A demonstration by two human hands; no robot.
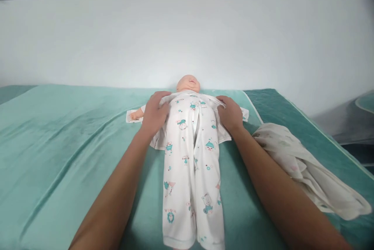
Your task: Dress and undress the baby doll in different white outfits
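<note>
A baby doll point(188, 83) lies on its back, head toward the wall, with its arms spread sideways. White printed baby pants point(181, 164) cover its legs and reach high up the torso. Beneath them shows a matching printed top point(157, 141), whose sleeves lie out to both sides. My left hand point(157, 110) is closed at the upper left of the garment, fingers bent over the cloth. On the upper right edge my right hand point(230, 113) pinches a fold of the white fabric. Which layer each hand grips is hard to tell.
A crumpled off-white cloth point(306, 168) lies right of my right forearm. The green sheet point(73, 156) is wrinkled at left, with a darker green border at right. A white wall point(187, 36) stands behind the doll's head.
</note>
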